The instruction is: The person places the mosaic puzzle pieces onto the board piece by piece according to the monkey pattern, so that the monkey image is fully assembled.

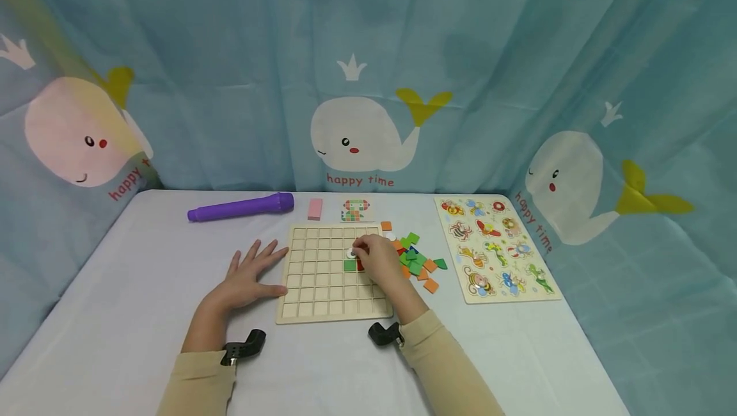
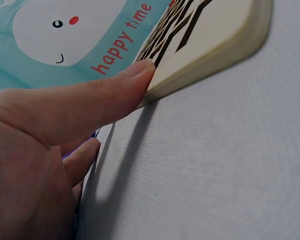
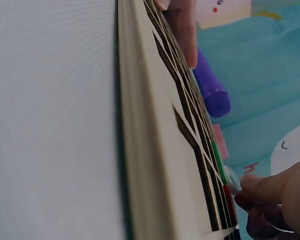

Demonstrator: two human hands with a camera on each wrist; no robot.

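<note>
A wooden grid board (image 1: 316, 275) lies on the table with a green square tile (image 1: 350, 265) and a red tile (image 1: 360, 265) set side by side in its cells. Just behind them, my right hand (image 1: 378, 261) pinches a white round piece (image 1: 350, 253) low over the board; its tilted edge shows blurred in the right wrist view. My left hand (image 1: 247, 280) lies flat at the board's left side with fingers spread. In the left wrist view its thumb (image 2: 132, 80) touches the board's edge.
Loose coloured tiles (image 1: 423, 269) are scattered right of the board. Farther right lies an animal picture board (image 1: 495, 249). Behind the grid board are a purple microphone-shaped stick (image 1: 242, 207), a pink block (image 1: 315, 209) and a pattern card (image 1: 355, 210). A whale-print curtain (image 1: 242, 83) surrounds the table.
</note>
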